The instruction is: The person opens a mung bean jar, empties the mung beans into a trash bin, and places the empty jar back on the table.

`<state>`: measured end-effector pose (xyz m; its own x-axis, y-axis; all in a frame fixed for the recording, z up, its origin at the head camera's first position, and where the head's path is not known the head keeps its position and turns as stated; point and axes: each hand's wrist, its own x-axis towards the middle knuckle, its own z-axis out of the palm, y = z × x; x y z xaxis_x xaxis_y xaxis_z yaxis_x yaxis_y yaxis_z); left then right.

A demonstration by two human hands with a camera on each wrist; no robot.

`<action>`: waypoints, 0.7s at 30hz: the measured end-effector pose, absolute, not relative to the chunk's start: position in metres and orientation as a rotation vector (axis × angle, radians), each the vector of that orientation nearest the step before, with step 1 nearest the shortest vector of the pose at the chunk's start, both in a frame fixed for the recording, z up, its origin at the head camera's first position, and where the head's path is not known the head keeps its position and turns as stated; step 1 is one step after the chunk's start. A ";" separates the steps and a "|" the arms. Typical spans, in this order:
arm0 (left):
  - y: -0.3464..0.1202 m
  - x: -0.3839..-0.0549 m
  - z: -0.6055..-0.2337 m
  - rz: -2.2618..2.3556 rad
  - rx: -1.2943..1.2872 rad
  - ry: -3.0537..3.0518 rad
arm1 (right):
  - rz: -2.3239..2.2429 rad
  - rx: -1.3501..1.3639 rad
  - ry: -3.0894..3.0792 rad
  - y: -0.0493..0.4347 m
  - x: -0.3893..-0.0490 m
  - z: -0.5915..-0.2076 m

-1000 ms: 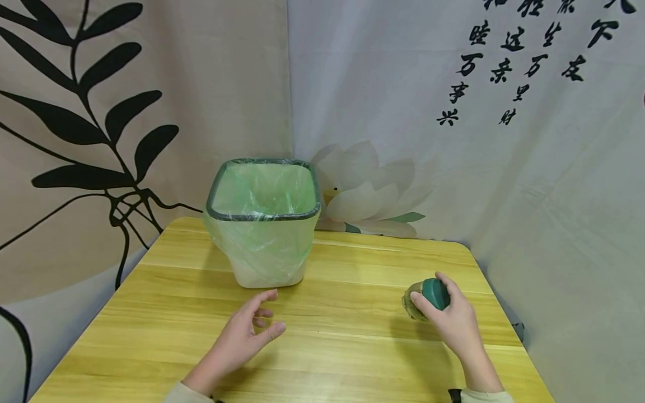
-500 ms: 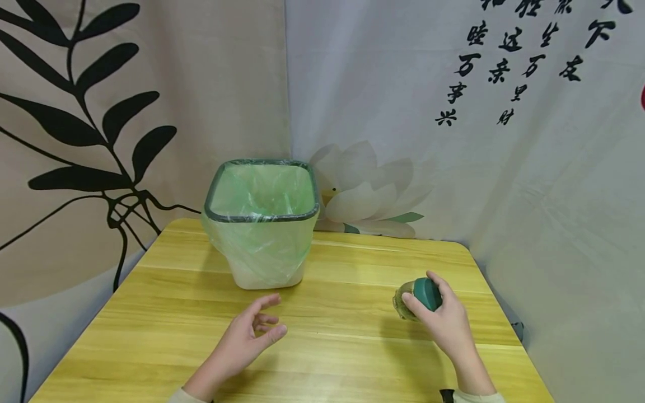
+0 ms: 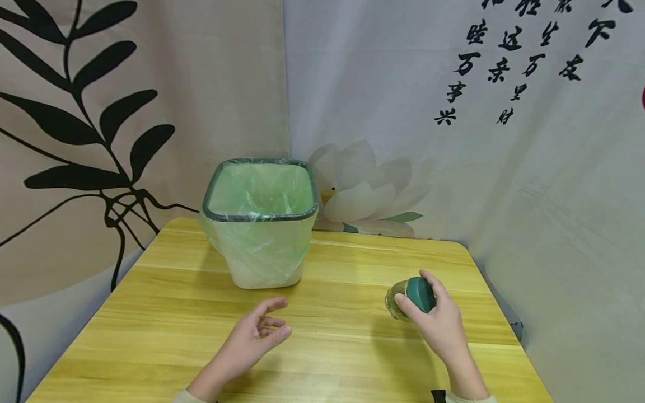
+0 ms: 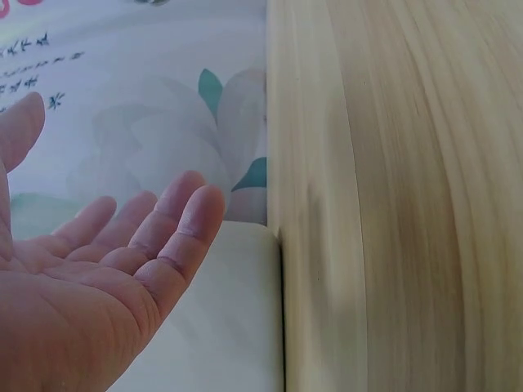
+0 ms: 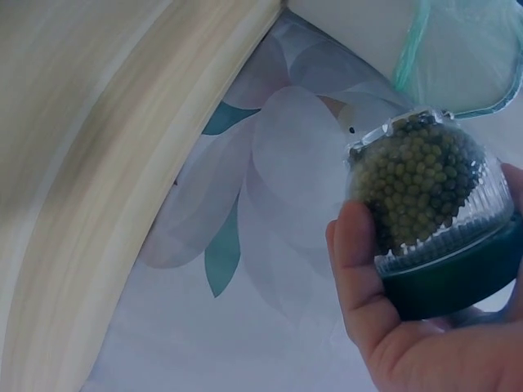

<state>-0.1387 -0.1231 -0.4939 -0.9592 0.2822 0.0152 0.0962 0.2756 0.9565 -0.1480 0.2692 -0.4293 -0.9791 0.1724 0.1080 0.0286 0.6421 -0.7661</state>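
Note:
My right hand [image 3: 439, 320] grips a small clear jar [image 5: 425, 184] with a dark green lid [image 3: 420, 294], held tilted above the right part of the table. In the right wrist view the jar holds many small green beans, with the lid toward my palm. My left hand [image 3: 252, 338] hovers over the table with fingers spread and slightly bent, holding nothing. Just beyond it stands a pale waste bin [image 3: 267, 274] lined with a thin green plastic bag [image 3: 262, 240]. The left wrist view shows the left palm [image 4: 73, 318] close to the bin's white side.
A dark rim [image 3: 262, 217] runs round the bin's top. The wooden table [image 3: 332, 358] lies under both hands. Behind it hang cloth backdrops [image 3: 373, 101] printed with a plant, a lotus flower and writing.
My right hand has moved a little to the left with the jar. The left hand has shifted slightly to the right. The bin stays where it was on the table.

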 end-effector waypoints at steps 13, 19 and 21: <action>-0.116 -0.135 -0.495 1.785 0.382 2.347 | 1.319 -0.145 -2.663 0.256 -0.142 -0.426; -0.113 -0.134 -0.494 1.776 0.391 2.341 | 1.343 -0.149 -2.648 0.252 -0.139 -0.425; -0.112 -0.133 -0.494 1.774 0.391 2.342 | 1.354 -0.141 -2.639 0.251 -0.138 -0.424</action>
